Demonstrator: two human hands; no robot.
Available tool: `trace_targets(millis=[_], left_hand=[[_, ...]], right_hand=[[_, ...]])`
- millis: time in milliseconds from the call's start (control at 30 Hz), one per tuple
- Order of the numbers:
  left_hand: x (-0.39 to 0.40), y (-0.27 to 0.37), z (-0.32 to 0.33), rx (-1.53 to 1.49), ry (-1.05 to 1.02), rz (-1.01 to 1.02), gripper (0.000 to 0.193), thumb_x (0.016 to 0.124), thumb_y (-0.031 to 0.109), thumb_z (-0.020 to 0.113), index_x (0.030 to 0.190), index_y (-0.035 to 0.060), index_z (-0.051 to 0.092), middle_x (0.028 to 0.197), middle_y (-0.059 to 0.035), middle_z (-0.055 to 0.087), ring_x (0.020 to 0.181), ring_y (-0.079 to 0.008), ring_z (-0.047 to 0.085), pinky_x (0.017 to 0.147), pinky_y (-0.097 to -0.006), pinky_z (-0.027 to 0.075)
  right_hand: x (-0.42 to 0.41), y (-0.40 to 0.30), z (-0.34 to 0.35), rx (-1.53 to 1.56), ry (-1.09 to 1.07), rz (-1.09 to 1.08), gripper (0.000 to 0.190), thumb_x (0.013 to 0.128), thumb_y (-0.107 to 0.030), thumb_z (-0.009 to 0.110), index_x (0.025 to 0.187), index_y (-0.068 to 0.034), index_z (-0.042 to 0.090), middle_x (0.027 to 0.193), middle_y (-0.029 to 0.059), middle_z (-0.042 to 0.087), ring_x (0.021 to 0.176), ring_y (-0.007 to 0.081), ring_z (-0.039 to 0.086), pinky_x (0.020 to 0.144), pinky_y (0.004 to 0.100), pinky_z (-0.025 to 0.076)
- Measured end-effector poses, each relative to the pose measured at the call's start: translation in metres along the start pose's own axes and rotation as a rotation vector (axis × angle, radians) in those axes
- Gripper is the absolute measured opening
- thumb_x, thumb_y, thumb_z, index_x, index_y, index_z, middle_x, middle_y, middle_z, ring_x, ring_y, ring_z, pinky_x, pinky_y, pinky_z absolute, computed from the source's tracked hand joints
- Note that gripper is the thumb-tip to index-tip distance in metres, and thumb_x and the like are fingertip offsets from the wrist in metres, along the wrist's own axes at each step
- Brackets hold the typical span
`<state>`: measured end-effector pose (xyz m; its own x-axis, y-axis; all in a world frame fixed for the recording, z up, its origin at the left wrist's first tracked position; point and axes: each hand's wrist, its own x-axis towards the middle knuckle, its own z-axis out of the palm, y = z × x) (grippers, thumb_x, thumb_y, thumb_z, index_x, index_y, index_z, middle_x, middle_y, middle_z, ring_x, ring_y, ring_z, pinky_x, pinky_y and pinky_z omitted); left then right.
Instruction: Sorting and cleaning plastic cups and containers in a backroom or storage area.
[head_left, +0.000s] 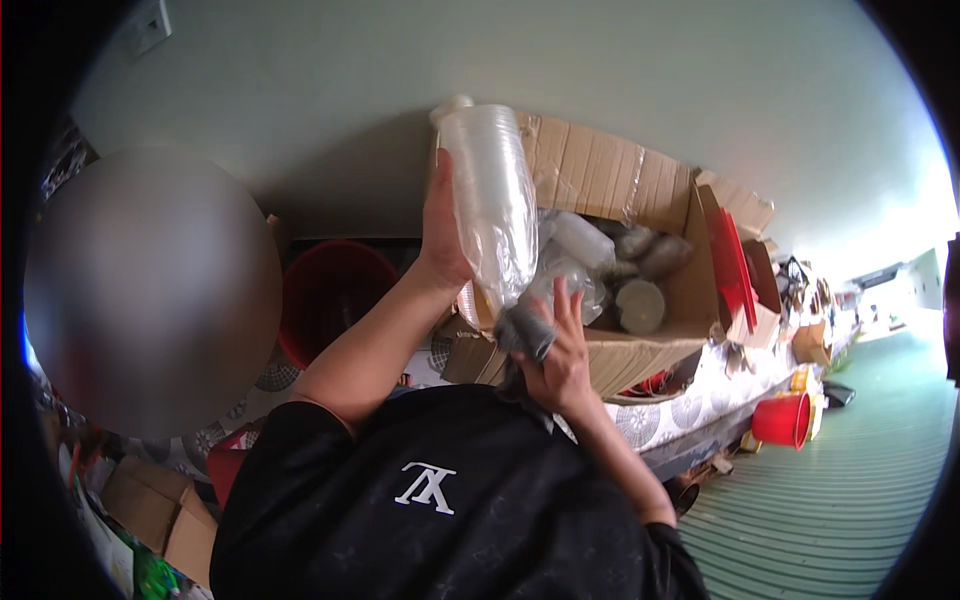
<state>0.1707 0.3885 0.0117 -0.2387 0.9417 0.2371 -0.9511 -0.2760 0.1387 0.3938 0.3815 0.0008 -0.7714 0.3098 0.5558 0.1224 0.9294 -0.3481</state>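
Note:
My left hand (444, 232) grips a tall stack of clear plastic cups (491, 180) in a thin plastic sleeve, held up over the left end of an opened cardboard box (600, 161). The sleeve narrows towards its lower end. A crumpled grey cloth (527, 330) is in my right hand (564, 349), against that lower end; my fingers are partly spread and slightly blurred. Inside the box lie a white wrapped roll or stack (583, 240), clear plastic wrapping (566, 277), a round translucent container (641, 306) and brownish bagged items (664, 256).
A dark red tub (337, 300) stands left of the box. A red flat lid or board (739, 270) leans at the box's right side. A red bucket (780, 420) lies to the right by a ribbed green surface (810, 510). Flattened cardboard (157, 510) lies lower left. A blurred round patch hides the left.

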Motion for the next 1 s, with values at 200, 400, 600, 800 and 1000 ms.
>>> trace_targets(millis=[200, 400, 600, 800, 1000], left_hand=[[-0.015, 0.000, -0.020, 0.052, -0.030, -0.195, 0.068, 0.097, 0.062, 0.050, 0.133, 0.0042, 0.053, 0.114, -0.0143, 0.066, 0.103, -0.0270, 0.068, 0.086, -0.0430, 0.059], [-0.012, -0.043, -0.015, 0.157, -0.070, -0.134, 0.079, 0.095, 0.062, 0.057, 0.151, 0.0099, 0.035, 0.137, -0.0131, 0.056, 0.122, -0.0270, 0.059, 0.106, -0.0454, 0.047], [-0.032, -0.040, 0.005, 0.809, -0.123, -0.104, 0.108, 0.079, 0.074, 0.068, 0.153, 0.0041, 0.031, 0.144, -0.0106, 0.049, 0.132, -0.0218, 0.049, 0.110, -0.0379, 0.040], [-0.032, -0.024, 0.024, 0.321, 0.053, -0.060, 0.079, 0.095, 0.064, 0.053, 0.143, 0.0017, 0.044, 0.128, -0.0185, 0.061, 0.109, -0.0293, 0.067, 0.092, -0.0415, 0.057], [-0.026, -0.028, 0.010, 0.425, -0.008, -0.126, 0.068, 0.096, 0.048, 0.060, 0.140, -0.0020, 0.046, 0.123, -0.0147, 0.064, 0.107, -0.0231, 0.066, 0.096, -0.0378, 0.054]], right_hand=[[-0.059, 0.019, -0.003, 0.686, 0.365, 0.480, 0.028, 0.102, -0.011, 0.053, 0.122, 0.008, 0.061, 0.115, 0.0170, 0.069, 0.112, 0.0238, 0.064, 0.096, 0.0355, 0.049], [-0.005, 0.009, 0.006, 0.178, 0.135, 0.098, 0.067, 0.092, -0.011, 0.054, 0.152, 0.008, 0.031, 0.165, 0.0299, 0.006, 0.153, 0.0460, 0.008, 0.122, 0.0477, 0.014], [0.089, 0.019, -0.029, 0.095, 0.302, 0.177, 0.056, 0.102, -0.024, 0.048, 0.146, 0.010, 0.039, 0.163, 0.0330, 0.009, 0.151, 0.0508, 0.008, 0.122, 0.0483, 0.014], [0.060, -0.003, -0.003, 0.083, 0.135, -0.002, 0.058, 0.089, -0.015, 0.061, 0.143, 0.003, 0.050, 0.160, 0.0338, 0.018, 0.147, 0.0561, 0.014, 0.120, 0.0545, 0.021], [0.070, 0.011, -0.008, -0.137, 0.218, 0.004, 0.076, 0.082, -0.004, 0.061, 0.153, 0.000, 0.035, 0.161, 0.0267, 0.026, 0.151, 0.0524, 0.007, 0.117, 0.0688, 0.001]])
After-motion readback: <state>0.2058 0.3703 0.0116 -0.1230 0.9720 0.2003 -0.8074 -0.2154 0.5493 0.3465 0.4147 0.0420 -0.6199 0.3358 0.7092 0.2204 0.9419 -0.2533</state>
